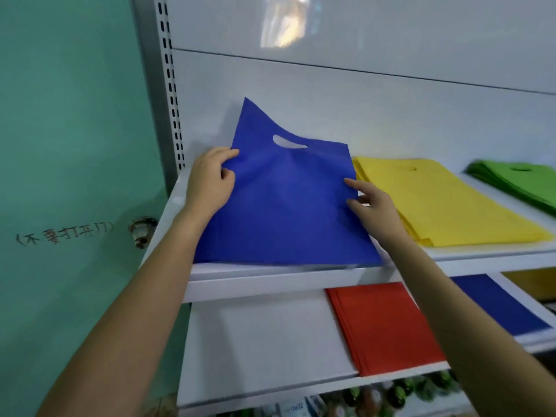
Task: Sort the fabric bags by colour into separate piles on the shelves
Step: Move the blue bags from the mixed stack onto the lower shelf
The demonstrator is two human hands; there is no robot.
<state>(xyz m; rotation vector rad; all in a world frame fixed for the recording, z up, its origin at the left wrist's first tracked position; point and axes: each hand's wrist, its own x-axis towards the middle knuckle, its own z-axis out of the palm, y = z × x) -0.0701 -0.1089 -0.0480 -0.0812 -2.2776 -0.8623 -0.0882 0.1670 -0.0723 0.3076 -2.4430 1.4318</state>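
A blue fabric bag point(282, 200) with a cut-out handle lies at the left end of the upper white shelf point(270, 281), its top left corner curled up against the back panel. My left hand point(209, 182) pinches the bag's left edge. On its right edge my right hand point(371, 206) rests with fingers spread. A yellow pile point(445, 203) lies to the right, then a green pile point(517, 182). On the lower shelf point(258, 338) sit a red pile point(382, 326) and another blue bag point(499, 305).
A teal door point(75, 145) with a round knob point(140, 228) and handwritten characters stands left of the shelving. A slotted metal upright point(171, 85) frames the shelf's left side. Packaged goods point(391, 392) show on the shelf beneath.
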